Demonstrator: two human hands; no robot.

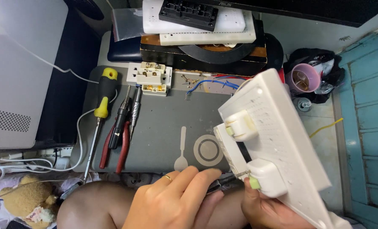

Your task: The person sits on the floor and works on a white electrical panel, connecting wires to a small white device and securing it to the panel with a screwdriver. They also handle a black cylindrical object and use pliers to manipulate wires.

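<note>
While the yellow screwdriver (105, 91) and red pliers (114, 146) lie unused well left of the hands, the white board (282, 140) is gripped underneath by the right hand (269, 210); the left hand (172, 199), fingers loosely extended and holding nothing, touches its near edge. Fitting appears underway; steadier support is judged necessary.

**Bare hands, one ring**

The left hand (172, 203) is bare, with no glove and no sleeve reaching the wrist. A thin gold-coloured ring (168, 178) sits on one finger, a plain band without a stone. The nails that show are short and unpainted. The right hand (269, 210) is bare too; only part of it shows, with no ring, watch or strap in view. The knee (91, 208) below is uncovered, with no cloth over it.
</note>
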